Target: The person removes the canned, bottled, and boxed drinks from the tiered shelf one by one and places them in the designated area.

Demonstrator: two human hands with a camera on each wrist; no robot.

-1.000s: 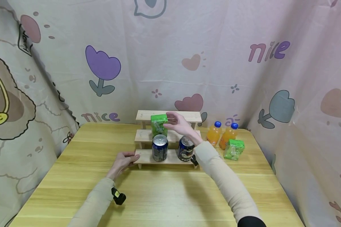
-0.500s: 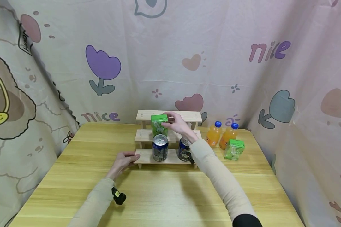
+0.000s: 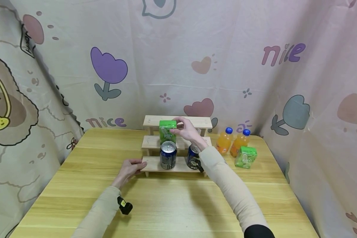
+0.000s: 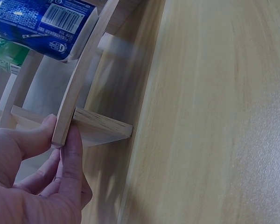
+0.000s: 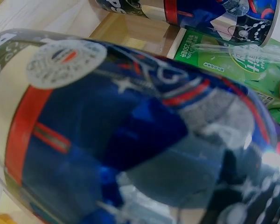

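I see the right hand at the right side of the near-left green box, thumb across its front edge, index finger by the top corner, the two a little spread. I can't tell whether they grip it or only touch it. The box is upright at the middle shelf, its foot hidden from my head view by the left can.

The left hand pinches the left end of the bottom shelf; my left wrist view gives me the thumb on the upper face and fingers curled beneath.

On that shelf I have two dark blue cans upright and apart, the right can partly covered by the right sleeve. The top shelf rises behind.

Right of the rack, on the wooden table, I make out two orange bottles with blue caps and, just in front, another green box. A printed cloth hangs behind everything.
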